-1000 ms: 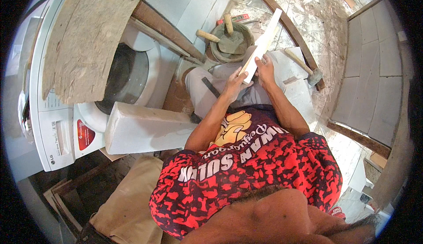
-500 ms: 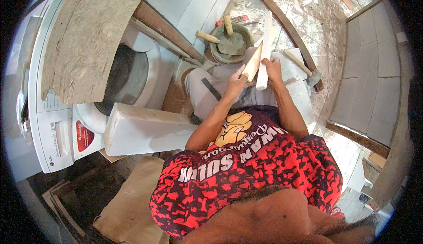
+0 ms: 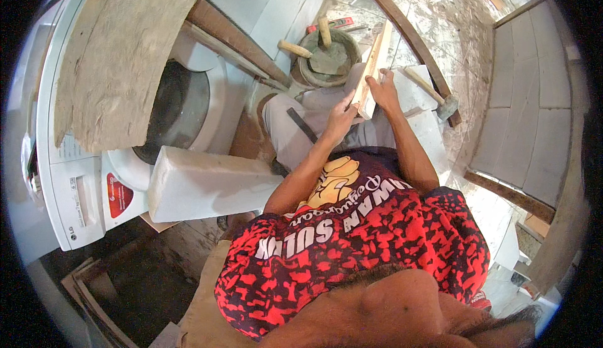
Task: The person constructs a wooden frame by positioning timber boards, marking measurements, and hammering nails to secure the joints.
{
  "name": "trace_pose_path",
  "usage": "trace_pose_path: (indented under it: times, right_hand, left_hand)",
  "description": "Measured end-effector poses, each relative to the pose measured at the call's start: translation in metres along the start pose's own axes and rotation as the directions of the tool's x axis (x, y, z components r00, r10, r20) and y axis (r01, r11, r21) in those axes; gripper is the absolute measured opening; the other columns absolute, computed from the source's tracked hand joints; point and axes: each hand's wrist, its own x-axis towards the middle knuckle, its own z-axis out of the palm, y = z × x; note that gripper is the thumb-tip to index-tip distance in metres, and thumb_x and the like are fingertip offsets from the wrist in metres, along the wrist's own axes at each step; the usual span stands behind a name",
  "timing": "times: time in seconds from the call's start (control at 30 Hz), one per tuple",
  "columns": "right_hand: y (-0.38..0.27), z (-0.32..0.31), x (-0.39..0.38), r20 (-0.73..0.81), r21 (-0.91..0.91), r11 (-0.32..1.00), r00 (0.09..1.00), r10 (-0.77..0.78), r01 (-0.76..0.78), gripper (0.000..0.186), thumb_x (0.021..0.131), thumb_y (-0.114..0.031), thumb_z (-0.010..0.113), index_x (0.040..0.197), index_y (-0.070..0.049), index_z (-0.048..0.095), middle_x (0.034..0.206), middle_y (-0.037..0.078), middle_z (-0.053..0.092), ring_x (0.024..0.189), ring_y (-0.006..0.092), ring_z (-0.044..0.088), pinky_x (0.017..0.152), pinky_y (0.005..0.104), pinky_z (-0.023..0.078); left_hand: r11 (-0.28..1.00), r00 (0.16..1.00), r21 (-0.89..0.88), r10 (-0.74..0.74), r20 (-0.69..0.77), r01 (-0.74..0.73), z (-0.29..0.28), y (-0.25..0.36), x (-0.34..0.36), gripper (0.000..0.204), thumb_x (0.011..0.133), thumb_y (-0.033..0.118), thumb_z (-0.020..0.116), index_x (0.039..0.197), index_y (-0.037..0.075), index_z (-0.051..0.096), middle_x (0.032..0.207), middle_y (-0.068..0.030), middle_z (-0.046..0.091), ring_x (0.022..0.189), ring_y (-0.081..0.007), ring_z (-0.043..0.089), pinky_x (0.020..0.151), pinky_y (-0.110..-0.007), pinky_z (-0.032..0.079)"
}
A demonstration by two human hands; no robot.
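Note:
Over my lap I hold pale wooden strips (image 3: 373,75) that lie side by side, pointing away from me and slightly right. My left hand (image 3: 342,119) is closed around their near left side. Farther up on the right, my right hand (image 3: 383,89) grips them with the thumb on top. Just beyond them stands a round bucket (image 3: 356,49) of grey mortar, with two wooden tool handles (image 3: 324,32) sticking up from it. To the right of my right hand, a hammer (image 3: 447,107) with a wooden handle rests on a white block (image 3: 422,100).
At left is a white washing machine (image 3: 75,178) with a rough plank (image 3: 119,53) in front of it. A large white block (image 3: 207,188) lies by my left arm. Behind the bucket is a red level (image 3: 339,22). Dark timber (image 3: 402,27) crosses the littered floor; a block wall (image 3: 524,103) stands right.
The two strips, apart at an angle before, now lie together. My right hand has moved slightly left and up, closer to the left hand's strip.

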Motion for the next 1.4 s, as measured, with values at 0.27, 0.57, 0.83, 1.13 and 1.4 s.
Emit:
trace_pose_path:
  times: [0.27,0.57,0.83,1.13,1.4]
  right_hand:
    - [-0.016,-0.008,0.018,0.113,-0.305,0.943,0.988,-0.106,0.137,0.064,0.079,-0.043,0.061,0.121,0.004,0.047,0.105,0.036,0.058,0.102,0.0473,0.057,0.089,0.0475,0.045]
    - [-0.033,-0.005,0.024,0.211,-0.422,0.885,0.971,-0.115,0.197,0.062,0.079,-0.042,0.059,0.119,0.006,0.052,0.097,0.034,0.061,0.096,0.0458,0.06,0.085,0.0463,0.047]
    - [-0.027,-0.002,0.016,0.144,-0.34,0.916,0.975,-0.171,0.211,0.062,0.078,-0.038,0.06,0.122,0.004,0.049,0.1,0.034,0.061,0.098,0.0458,0.06,0.086,0.0473,0.047]
    - [-0.016,-0.003,0.004,0.118,-0.277,0.925,0.964,-0.237,0.261,0.06,0.079,-0.036,0.06,0.122,0.005,0.05,0.1,0.032,0.061,0.098,0.045,0.06,0.087,0.0465,0.046]
    - [-0.009,-0.002,0.007,0.143,-0.336,0.89,0.951,-0.273,0.307,0.058,0.079,-0.038,0.064,0.119,0.003,0.054,0.102,0.031,0.061,0.098,0.0423,0.061,0.085,0.0435,0.048]
  left_hand:
    - [0.991,0.999,-0.136,0.017,0.048,-0.01,0.001,-0.002,-0.005,0.053,0.099,0.023,0.042,0.144,0.0,0.025,0.13,-0.015,0.048,0.105,-0.0247,0.059,0.084,-0.034,0.054]
    - [0.976,0.997,-0.213,-0.031,0.073,0.045,0.004,-0.003,0.0,0.05,0.099,0.024,0.039,0.142,-0.001,0.029,0.132,-0.0148,0.048,0.106,-0.0295,0.06,0.087,-0.037,0.051]
    - [0.806,0.981,-0.563,-0.113,0.156,0.183,0.007,-0.001,-0.004,0.046,0.098,0.027,0.04,0.141,0.012,0.035,0.132,-0.0083,0.047,0.114,-0.0271,0.051,0.096,-0.048,0.043]
    - [0.794,0.973,-0.562,-0.198,0.121,0.231,0.01,-0.023,0.001,0.047,0.099,0.029,0.044,0.144,0.019,0.032,0.129,-0.0008,0.047,0.108,-0.0226,0.051,0.096,-0.047,0.041]
    - [0.851,0.973,-0.475,-0.219,0.071,0.226,0.011,-0.022,0.001,0.049,0.098,0.028,0.044,0.144,0.016,0.032,0.126,-0.0015,0.05,0.106,-0.0192,0.052,0.094,-0.044,0.044]
